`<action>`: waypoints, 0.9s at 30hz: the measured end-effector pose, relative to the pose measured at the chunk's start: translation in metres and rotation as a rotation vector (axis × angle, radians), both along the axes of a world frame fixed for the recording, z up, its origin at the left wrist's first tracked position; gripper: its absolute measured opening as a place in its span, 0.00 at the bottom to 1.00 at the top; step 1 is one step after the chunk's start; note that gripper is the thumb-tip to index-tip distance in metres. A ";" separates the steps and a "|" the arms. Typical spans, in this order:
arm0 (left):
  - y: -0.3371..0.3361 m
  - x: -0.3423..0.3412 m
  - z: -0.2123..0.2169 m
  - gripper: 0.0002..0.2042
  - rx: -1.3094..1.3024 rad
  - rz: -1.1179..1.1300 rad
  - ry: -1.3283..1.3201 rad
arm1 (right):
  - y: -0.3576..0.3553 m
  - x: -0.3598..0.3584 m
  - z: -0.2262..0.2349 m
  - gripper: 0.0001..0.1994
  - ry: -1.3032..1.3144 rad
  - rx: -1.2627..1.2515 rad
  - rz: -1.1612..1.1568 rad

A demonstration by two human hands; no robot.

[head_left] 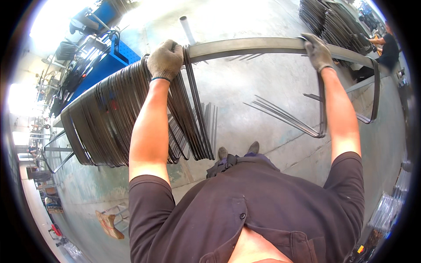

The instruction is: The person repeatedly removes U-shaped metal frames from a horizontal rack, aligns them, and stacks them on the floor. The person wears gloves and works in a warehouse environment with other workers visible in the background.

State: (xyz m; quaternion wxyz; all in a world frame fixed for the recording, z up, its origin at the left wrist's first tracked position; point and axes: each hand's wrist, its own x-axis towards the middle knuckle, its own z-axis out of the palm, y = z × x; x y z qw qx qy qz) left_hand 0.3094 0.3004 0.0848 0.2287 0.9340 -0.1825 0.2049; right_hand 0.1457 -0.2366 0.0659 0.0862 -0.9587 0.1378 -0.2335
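A long grey metal beam (pixel 250 46) runs across in front of me at arm height. Many dark bent metal frames (pixel 105 109) hang packed along its left part. My left hand (pixel 165 60), in a grey work glove, is closed over the tops of the frames at the right end of this row. Farther right, my gloved right hand (pixel 318 53) curls over the beam at the top of a single bent metal frame (pixel 323 105); the glove hides the exact grip. Another bent metal frame (pixel 376 90) hangs by the beam's right end.
A blue cart (pixel 125 52) stands behind the row at left. Dark frames (pixel 333 24) are stacked at the far right, near another person (pixel 388 46). A pole (pixel 187 30) rises beyond the beam. A small stool (pixel 109 223) is at lower left. My shoes (pixel 222 153) are below.
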 end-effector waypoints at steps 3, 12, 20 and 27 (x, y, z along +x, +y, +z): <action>0.011 0.004 0.001 0.13 -0.041 -0.044 0.080 | -0.063 -0.014 -0.006 0.20 0.007 0.005 -0.054; 0.027 0.017 0.007 0.10 -0.273 -0.153 0.247 | -0.148 -0.029 -0.008 0.22 0.025 -0.033 -0.069; 0.030 0.028 0.003 0.10 -0.455 -0.183 0.351 | 0.122 -0.041 -0.087 0.25 -0.610 0.447 0.158; 0.044 0.049 -0.001 0.10 -0.646 -0.263 0.377 | 0.427 -0.006 -0.059 0.24 0.404 1.522 0.395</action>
